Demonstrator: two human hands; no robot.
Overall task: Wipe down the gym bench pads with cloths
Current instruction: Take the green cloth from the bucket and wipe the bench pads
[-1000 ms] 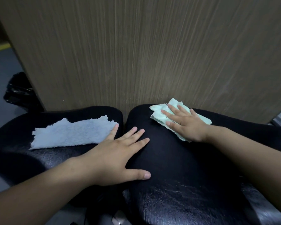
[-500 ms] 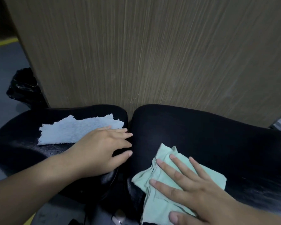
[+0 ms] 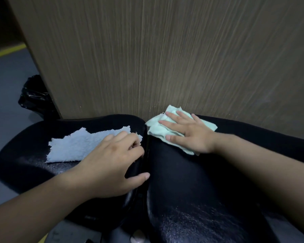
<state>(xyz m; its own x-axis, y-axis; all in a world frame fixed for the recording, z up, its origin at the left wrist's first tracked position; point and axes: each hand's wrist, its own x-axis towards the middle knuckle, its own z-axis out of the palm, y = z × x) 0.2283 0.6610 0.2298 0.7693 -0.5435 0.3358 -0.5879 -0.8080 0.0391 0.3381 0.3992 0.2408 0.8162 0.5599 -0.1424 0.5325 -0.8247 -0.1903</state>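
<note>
Two black padded bench pads lie side by side with a narrow gap between them. On the left pad (image 3: 25, 163) lies a pale blue-white terry cloth (image 3: 74, 146). My left hand (image 3: 109, 162) rests at this pad's right edge, fingers curled over the edge by the cloth's corner, thumb stretched along the gap. A folded mint-green cloth (image 3: 156, 130) sits at the far left corner of the right pad (image 3: 191, 190), close to the wall. My right hand (image 3: 188, 134) presses flat on it with straight, spread fingers.
A wood-grain panel (image 3: 165, 58) rises directly behind both pads. A black plastic bag (image 3: 33, 97) sits on the grey floor (image 3: 5, 85) at the left, beside the panel's edge. A yellow floor line (image 3: 5, 52) runs at the far left.
My right hand slid the green cloth toward me down the right pad, then back up to its far corner. My left hand moved from the right pad to the left pad's edge and curled.
</note>
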